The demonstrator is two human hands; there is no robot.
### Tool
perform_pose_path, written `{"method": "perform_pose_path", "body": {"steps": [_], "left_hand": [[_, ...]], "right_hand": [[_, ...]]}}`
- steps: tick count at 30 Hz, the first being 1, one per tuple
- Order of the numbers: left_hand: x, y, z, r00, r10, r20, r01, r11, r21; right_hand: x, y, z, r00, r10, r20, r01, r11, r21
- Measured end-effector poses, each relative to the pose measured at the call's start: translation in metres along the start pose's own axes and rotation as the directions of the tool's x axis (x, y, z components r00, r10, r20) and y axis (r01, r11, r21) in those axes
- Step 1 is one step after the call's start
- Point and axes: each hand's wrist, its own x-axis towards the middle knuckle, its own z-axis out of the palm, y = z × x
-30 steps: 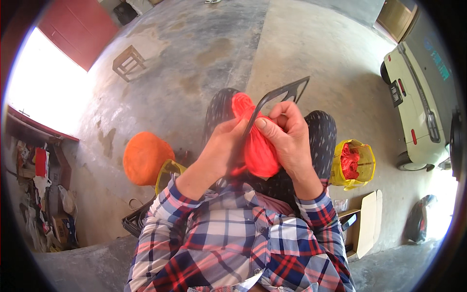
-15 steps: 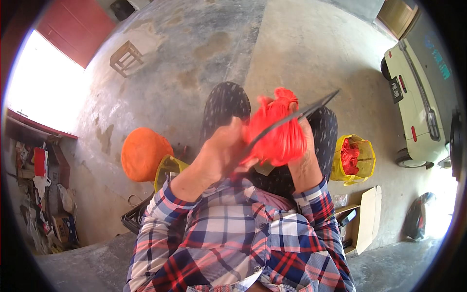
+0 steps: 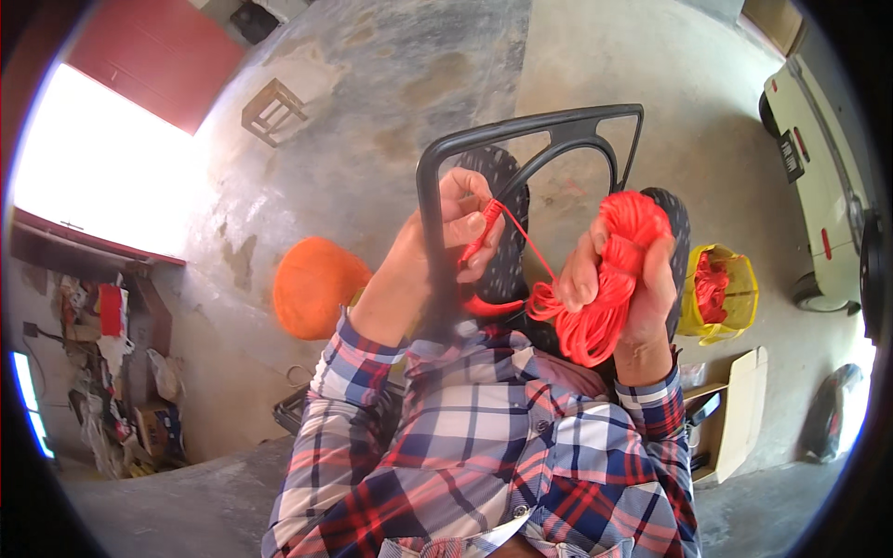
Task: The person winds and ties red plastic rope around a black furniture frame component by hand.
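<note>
A black plastic frame (image 3: 521, 135) with open cut-outs is held upright in front of me. My left hand (image 3: 454, 223) grips its left bar and pinches the end of a red cord against it. My right hand (image 3: 621, 270) is closed on a thick bundle of red cord (image 3: 609, 279) to the right of the frame. One strand of the cord (image 3: 532, 249) runs taut between the two hands. My plaid sleeves fill the lower middle of the view.
On the concrete floor, an orange heap (image 3: 314, 284) lies at my left and a yellow bag (image 3: 721, 293) with more red cord at my right. A cardboard box (image 3: 739, 409) sits lower right, a pale car (image 3: 819, 167) far right, a wooden stool (image 3: 272, 110) far left.
The black frame has turned from edge-on to face me. My hands have moved apart, the right one carrying the cord bundle to the right and a strand now stretched between them.
</note>
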Motion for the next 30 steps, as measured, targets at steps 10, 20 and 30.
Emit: {"method": "perform_pose_path", "body": {"steps": [10,20,30], "left_hand": [[0.003,-0.008,-0.009,0.961,-0.274,-0.018,0.272,0.958,-0.087],[0.008,0.0,0.009,0.96,-0.278,-0.023,0.264,0.933,-0.243],[-0.002,0.004,0.014,0.945,-0.168,-0.28,0.154,0.985,-0.072]], "right_hand": [[0.0,-0.001,-0.024,0.989,0.102,-0.11,-0.076,0.973,0.216],[-0.006,0.008,-0.04,0.978,0.182,-0.097,-0.159,0.966,0.205],[0.014,-0.001,-0.074,0.953,0.027,-0.302,0.086,0.931,0.355]]}}
